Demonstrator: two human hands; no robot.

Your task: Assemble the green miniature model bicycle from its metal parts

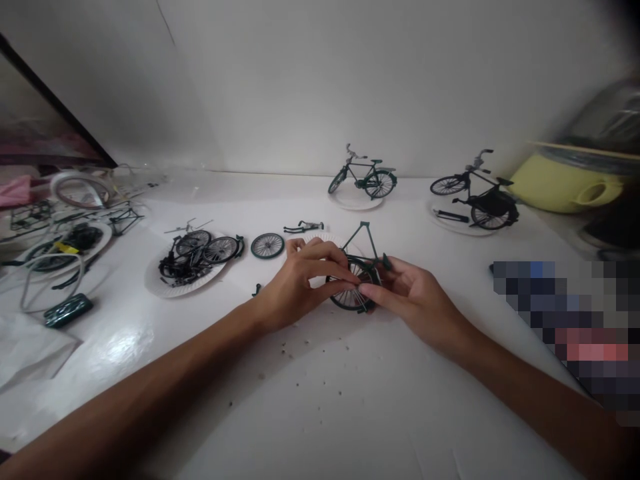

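Between my hands is a partly built miniature bicycle, its dark green frame (370,240) pointing upward and a spoked wheel (350,297) low on it. My left hand (305,283) pinches at the wheel's hub with thumb and index finger; any small part between those fingertips is hidden. My right hand (413,293) grips the bicycle from the right, thumb in front near the hub and the other fingers behind the frame. A loose green-rimmed wheel (267,246) lies left of my left hand. Behind that hand sits a small handlebar-like part (305,227), near a partly covered paper plate (325,237).
Two assembled miniature bicycles (363,177) (477,193) stand on plates at the back. A plate (165,287) of black bicycle parts is at left, with a dark green shiny block (69,310) farther left. A yellow pot (550,180) and a blurred-out device (565,313) are at right.
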